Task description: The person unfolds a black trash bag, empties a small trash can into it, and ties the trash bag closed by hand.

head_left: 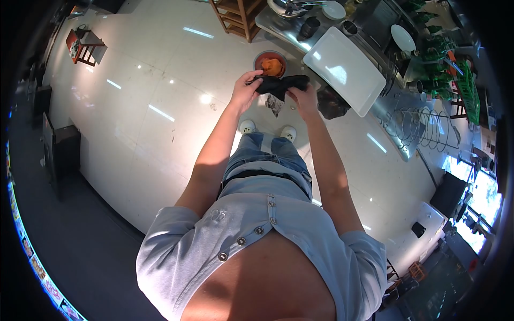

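A bunched, dark piece that looks like a black plastic bag (279,85) stretches between my two hands, in front of me above the floor. My left hand (246,92) pinches its left end. The right end is gripped by the fingers of my right hand (305,99), partly hidden beneath the black folds. Just beyond the bag stands a round reddish bin (261,58) with a crumpled orange item (273,67) in it. Below the black bag, a crumpled grey, see-through piece (275,106) shows; I cannot tell whether it hangs or lies on the floor.
To the right, a metal counter (292,38) carries a large white tray (345,69), dark cups (309,28) and dishes. A filled black bag (332,102) sits beside the tray's near edge. A wooden rack (239,20) stands at the back, and a small stool (85,48) at far left.
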The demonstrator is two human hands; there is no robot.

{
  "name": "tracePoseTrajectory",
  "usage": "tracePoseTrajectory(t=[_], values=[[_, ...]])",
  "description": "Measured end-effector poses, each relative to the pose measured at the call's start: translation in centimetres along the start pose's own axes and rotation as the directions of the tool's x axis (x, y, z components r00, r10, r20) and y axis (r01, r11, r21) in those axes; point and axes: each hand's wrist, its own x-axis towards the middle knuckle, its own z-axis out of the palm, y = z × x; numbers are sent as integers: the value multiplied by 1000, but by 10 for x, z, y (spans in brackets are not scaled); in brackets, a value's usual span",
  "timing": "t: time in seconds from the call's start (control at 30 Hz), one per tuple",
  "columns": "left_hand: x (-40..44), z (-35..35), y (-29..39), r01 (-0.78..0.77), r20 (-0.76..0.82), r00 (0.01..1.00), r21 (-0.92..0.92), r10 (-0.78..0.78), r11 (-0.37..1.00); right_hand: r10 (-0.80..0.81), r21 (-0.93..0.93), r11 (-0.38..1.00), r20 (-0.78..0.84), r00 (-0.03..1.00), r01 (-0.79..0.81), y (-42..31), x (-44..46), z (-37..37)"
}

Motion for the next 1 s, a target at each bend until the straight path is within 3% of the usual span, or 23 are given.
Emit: tracePoseTrajectory(t=[0.07,0.13,0.17,0.23,0.37,0.47,0.5,0.57,0.6,0.63,0.67,0.7,0.77,0.8,0.83,0.87,0.9,0.93,0.97,1.0], values=[[11,-12,-8,0,-38,999,31,2,1000,33,27,999,-64,997,-31,-1,2,-1],[21,-20,-15,-31,-287,956,101,59,994,-60,-319,948,-122,991,18,-9,1,2],[24,-22,-20,-84,-371,922,94,113,992,-60,-320,947,-121,991,18,-11,-1,5],[31,-24,-25,-114,-438,886,119,155,986,-169,-513,855,-146,975,71,-15,-7,14],[36,-35,-30,-164,-578,776,200,251,966,-151,-372,927,-252,956,49,-22,-11,19],[37,-47,-34,-142,-534,826,111,179,984,-162,-315,947,-304,939,61,-26,-9,20],[34,-43,-29,-141,-532,827,112,179,984,-155,-284,955,-253,955,79,-27,-9,22],[15,-27,-4,196,-290,956,517,-45,833,-148,-254,962,-200,969,95,-26,-7,22],[6,-13,12,235,-197,971,651,-138,722,-162,-210,969,-131,978,132,-25,-5,20],[22,-29,-11,-103,41,990,858,133,504,-178,-162,973,-63,982,166,-25,-4,19],[38,-43,-33,-403,341,888,900,308,166,-177,-162,973,-63,982,165,-25,-2,18],[29,-33,-22,-404,342,888,900,308,165,-137,-175,976,-19,990,132,-26,-1,16],[0,0,10,-243,270,962,800,32,548,-97,-190,977,25,995,100,-28,0,17],[3,-2,4,-243,271,962,800,32,548,-106,-70,992,-12,994,105,-28,0,21],[9,-5,-4,-236,272,961,683,59,691,-111,51,992,-49,993,114,-28,0,24],[15,-8,-13,-225,269,959,542,87,810,-113,50,992,-50,992,116,-27,-1,27],[12,-2,-9,-127,216,976,462,27,878,-132,-102,987,-113,985,121,-24,0,28],[13,-1,-11,-127,218,976,463,26,877,-159,-252,961,-173,972,113,-21,1,28],[14,0,-13,-81,180,984,399,9,913,-159,-251,961,-175,972,113,-18,0,28],[15,2,-14,-37,144,989,331,-12,943,-11,-356,934,-73,997,-16,-13,0,26]])
